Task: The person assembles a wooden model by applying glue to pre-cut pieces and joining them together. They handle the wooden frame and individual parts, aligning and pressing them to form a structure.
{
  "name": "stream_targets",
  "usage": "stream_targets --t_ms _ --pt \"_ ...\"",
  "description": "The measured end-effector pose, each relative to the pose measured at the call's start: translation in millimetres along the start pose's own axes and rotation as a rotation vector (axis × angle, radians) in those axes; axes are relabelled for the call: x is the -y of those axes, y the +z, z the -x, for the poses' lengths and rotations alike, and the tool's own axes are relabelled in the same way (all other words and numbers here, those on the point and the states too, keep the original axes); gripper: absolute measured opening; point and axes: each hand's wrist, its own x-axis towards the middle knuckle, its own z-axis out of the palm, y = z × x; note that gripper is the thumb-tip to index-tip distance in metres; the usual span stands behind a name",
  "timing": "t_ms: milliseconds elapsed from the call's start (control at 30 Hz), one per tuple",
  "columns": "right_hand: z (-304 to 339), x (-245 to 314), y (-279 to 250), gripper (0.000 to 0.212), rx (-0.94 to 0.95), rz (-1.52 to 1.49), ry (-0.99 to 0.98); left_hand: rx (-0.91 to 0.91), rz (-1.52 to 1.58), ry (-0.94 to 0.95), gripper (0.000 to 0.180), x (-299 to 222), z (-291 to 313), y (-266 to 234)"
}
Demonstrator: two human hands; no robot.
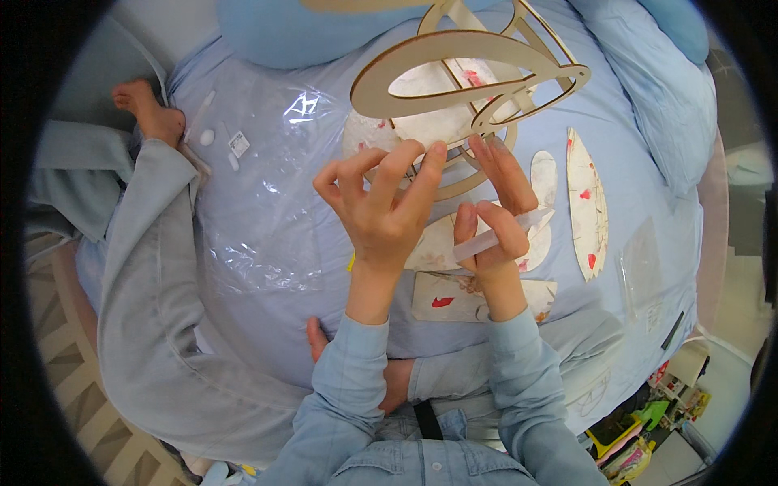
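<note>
A pale plywood frame (pixel 454 49) of curved, cut-out pieces stands in front of me, its lower ring near my fingertips. My left hand (pixel 381 202) has its fingers bent against the bottom of the frame; the thumb is mostly hidden. In my right hand (pixel 502 219) a slim translucent white tube (pixel 476 245) lies crosswise between thumb and fingers. Other fingertips of that hand reach up to the frame's lower joint. Patterned wooden panels with red patches lie beneath and beside my hands: a rectangular panel (pixel 433 298) and a leaf-shaped panel (pixel 585 206) among them.
Blue bedding (pixel 251 324) covers the bed. A clear plastic sheet (pixel 267 186) is spread at left, with small white items (pixel 207 138) nearby. Another person's leg (pixel 154 243) rests along the left. A clear bag (pixel 640 267) and a dark thin strip (pixel 673 330) lie at right.
</note>
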Motion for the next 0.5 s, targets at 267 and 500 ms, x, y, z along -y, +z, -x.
stream_targets --t_ms 267,500 --pt "10.3 -18.4 6.0 0.014 -0.046 -0.023 -0.036 -0.005 0.012 -0.054 0.028 -9.2 -1.2 -1.5" --pt "9.2 -13.9 9.2 0.018 -0.079 -0.174 0.05 -0.002 -0.002 -0.071 0.026 -15.5 -5.2 4.5"
